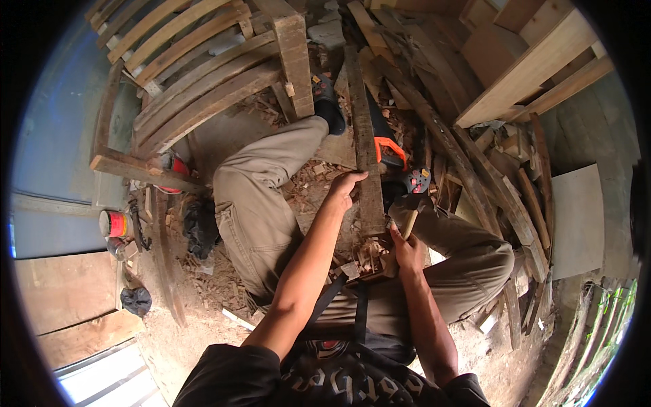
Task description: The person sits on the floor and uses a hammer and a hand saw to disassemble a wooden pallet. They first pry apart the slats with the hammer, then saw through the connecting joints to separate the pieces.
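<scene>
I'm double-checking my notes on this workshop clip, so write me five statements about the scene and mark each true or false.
1. The left hand is touching the long plank. True.
2. The right hand is holding the orange-handled saw. False: it holds a wooden-handled tool; the saw lies to the right of the plank, apart from both hands.
3. Both legs are stretched out straight. False: both knees are bent.
4. Wood chips are scattered on the floor. True.
5. The can with a red band is on the person's right. False: it is on the left.
</scene>
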The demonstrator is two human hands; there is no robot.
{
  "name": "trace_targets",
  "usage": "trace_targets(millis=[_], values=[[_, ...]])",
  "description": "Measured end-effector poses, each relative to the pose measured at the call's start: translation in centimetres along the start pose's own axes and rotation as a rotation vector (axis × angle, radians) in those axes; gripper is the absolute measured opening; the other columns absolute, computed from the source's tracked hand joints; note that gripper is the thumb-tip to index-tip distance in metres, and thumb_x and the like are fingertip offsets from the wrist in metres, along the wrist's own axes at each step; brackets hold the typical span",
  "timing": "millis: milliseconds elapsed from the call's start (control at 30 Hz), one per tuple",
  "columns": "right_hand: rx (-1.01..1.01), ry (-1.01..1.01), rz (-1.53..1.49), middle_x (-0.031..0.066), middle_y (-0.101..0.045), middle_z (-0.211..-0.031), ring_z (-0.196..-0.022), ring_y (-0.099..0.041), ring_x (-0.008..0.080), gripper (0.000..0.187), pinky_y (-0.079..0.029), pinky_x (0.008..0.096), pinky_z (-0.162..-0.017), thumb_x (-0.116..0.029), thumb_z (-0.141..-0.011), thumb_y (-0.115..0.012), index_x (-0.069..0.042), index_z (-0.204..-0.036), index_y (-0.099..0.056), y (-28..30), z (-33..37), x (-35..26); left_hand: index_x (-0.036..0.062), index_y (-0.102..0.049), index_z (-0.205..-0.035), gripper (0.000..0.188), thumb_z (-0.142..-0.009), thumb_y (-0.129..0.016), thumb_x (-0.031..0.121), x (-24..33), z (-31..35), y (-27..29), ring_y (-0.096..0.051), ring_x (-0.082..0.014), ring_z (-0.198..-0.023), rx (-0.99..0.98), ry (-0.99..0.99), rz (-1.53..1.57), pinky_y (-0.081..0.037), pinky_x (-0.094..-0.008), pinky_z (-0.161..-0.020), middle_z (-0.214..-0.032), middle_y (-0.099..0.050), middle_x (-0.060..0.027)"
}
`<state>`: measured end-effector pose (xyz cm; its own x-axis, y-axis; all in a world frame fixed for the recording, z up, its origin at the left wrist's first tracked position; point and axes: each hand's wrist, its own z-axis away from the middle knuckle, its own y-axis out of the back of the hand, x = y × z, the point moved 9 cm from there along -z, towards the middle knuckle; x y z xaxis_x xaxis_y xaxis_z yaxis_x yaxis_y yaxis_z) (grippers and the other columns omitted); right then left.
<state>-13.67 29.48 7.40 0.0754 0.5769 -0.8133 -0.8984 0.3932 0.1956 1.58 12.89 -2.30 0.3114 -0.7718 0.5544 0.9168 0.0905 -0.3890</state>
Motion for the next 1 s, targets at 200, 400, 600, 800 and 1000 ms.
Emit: trace_targets(millis=[200,400,600,800,1000], values=[[-0.017,-0.011,-0.083,-0.0013,-0.056,-0.078,-0.072,-0.048,0.0094,0.041,-0.041,0.0266,-0.065,-0.040,-0.088,-0.072,-0.001,-0.097,-0.065,-0.2,-1.0,1.8,0.0068,-0.066,-0.105,0.032,-0.079,-0.077,0.023,0.2,-0.3,-1.3,-0.062,-0.0204,-0.095,-0.106,-0.165,-0.001,-0.047,-0.0346,-0.079,-0.100,-0.067,-0.0070],[-0.033,-0.041,-0.176,-0.0017,-0.058,-0.082,-0.075,-0.049,0.0085,0.039,-0.041,0.0252,-0.066,-0.038,-0.090,-0.071,-0.001,-0.099,-0.065,-0.3,-0.5,1.7,0.0057,-0.059,-0.122,0.052,-0.085,-0.073,0.039,-1.1,-1.1,-0.2,-0.060,-0.0215,-0.105,0.025,-0.053,0.130,-0.048,-0.0384,-0.090,-0.115,-0.063,-0.0089],[-0.114,0.202,-0.251,0.0002,-0.061,-0.078,-0.074,-0.061,0.0097,0.030,-0.050,0.0271,-0.068,-0.027,-0.092,-0.069,0.001,-0.099,-0.063,-0.8,0.5,-0.8,0.0009,-0.053,-0.125,0.063,-0.084,-0.073,0.044,-0.4,-1.0,-1.5,-0.067,-0.0238,-0.090,-0.100,-0.140,0.125,-0.056,-0.0368,-0.078,-0.108,-0.062,-0.0140],[-0.095,0.219,-0.038,-0.0013,-0.055,-0.067,-0.054,-0.049,0.0056,0.029,-0.039,0.0223,-0.047,-0.029,-0.096,-0.064,-0.001,-0.091,-0.058,0.3,4.1,-3.4,0.0001,-0.055,-0.114,0.072,-0.089,-0.048,0.067,0.1,1.4,-5.1,-0.065,-0.0244,-0.085,-0.463,0.055,0.521,-0.053,-0.0376,-0.072,-0.091,-0.063,-0.0116],[-0.122,0.111,-0.106,-0.0015,-0.047,-0.054,-0.039,-0.041,0.0070,0.031,-0.031,0.0237,-0.037,-0.032,-0.099,-0.058,-0.003,-0.087,-0.055,0.9,7.5,-3.1,0.0019,-0.054,-0.122,0.077,-0.091,-0.037,0.071,1.8,1.2,-5.1,-0.064,-0.0247,-0.078,-0.654,0.013,0.728,-0.055,-0.0383,-0.072,-0.104,-0.065,-0.0156]])
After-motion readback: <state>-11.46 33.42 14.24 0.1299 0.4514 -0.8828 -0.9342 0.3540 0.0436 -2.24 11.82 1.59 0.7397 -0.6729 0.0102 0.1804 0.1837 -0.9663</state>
